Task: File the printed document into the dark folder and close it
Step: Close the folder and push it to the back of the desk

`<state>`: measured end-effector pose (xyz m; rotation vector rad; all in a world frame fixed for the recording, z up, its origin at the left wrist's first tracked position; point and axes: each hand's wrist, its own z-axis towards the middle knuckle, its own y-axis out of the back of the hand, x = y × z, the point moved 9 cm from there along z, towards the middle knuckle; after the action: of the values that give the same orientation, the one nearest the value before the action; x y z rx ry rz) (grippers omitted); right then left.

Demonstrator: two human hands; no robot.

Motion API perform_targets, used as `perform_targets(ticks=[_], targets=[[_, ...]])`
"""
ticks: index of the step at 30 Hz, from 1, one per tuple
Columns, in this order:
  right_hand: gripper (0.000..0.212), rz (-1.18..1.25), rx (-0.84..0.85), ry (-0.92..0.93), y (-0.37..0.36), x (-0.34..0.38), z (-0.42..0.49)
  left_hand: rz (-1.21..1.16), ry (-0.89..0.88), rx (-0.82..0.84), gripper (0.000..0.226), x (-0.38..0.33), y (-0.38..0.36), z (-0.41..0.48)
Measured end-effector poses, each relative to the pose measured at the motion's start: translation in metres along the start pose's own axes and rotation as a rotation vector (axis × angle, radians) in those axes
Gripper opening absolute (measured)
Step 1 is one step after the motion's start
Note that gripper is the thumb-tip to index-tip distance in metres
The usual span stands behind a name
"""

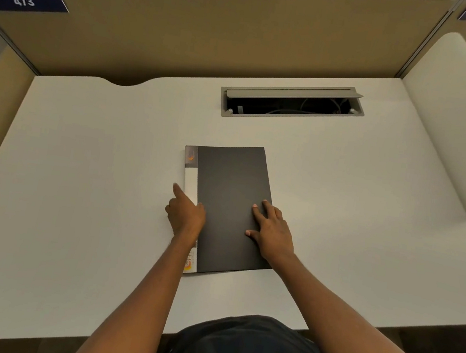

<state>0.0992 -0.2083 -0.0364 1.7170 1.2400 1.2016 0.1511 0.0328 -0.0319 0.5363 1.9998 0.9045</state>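
Observation:
A dark folder (228, 193) lies shut and flat in the middle of the white desk (78, 186), its long side running away from me. A white spine strip with a small orange logo shows along its left edge. No printed document is visible outside it. My left hand (185, 213) rests on the spine edge near the folder's lower left, index finger pointing forward. Spread flat with its fingers apart, my right hand (270, 232) lies on the dark cover's lower right.
A grey cable hatch (292, 103) stands open in the desk behind the folder. Tan partition walls (213, 36) enclose the back and left. A white curved divider (449, 129) rises on the right. My dark-clothed lap sits at the front edge.

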Motion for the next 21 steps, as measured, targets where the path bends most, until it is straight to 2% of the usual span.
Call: perform_targets(ticks=[4,7,10,13,15,18,21], targets=[[0.071,0.013,-0.021,0.014,0.002,-0.003,0.001,-0.279,0.125,0.05,0.062,0.018,0.001,0.011],[0.072,0.015,-0.025,0.019,0.002,-0.002,0.001,-0.437,0.08,0.127,0.032,0.022,0.002,0.013],[0.07,0.091,-0.041,0.014,0.003,-0.006,0.001,-0.563,0.071,0.244,0.04,0.027,-0.001,0.015],[0.064,0.363,-0.106,-0.069,0.01,-0.018,0.003,-0.729,0.115,0.34,0.04,0.035,-0.006,0.013],[0.07,0.505,-0.15,-0.161,0.015,-0.029,0.004,-0.821,0.131,0.38,0.038,0.039,-0.008,0.011],[0.082,0.621,-0.132,-0.234,0.018,-0.035,0.012,-0.877,0.127,0.431,0.038,0.043,-0.01,0.008],[0.076,0.725,-0.091,-0.262,0.018,-0.037,0.019,-0.891,0.119,0.451,0.035,0.048,-0.01,0.009]])
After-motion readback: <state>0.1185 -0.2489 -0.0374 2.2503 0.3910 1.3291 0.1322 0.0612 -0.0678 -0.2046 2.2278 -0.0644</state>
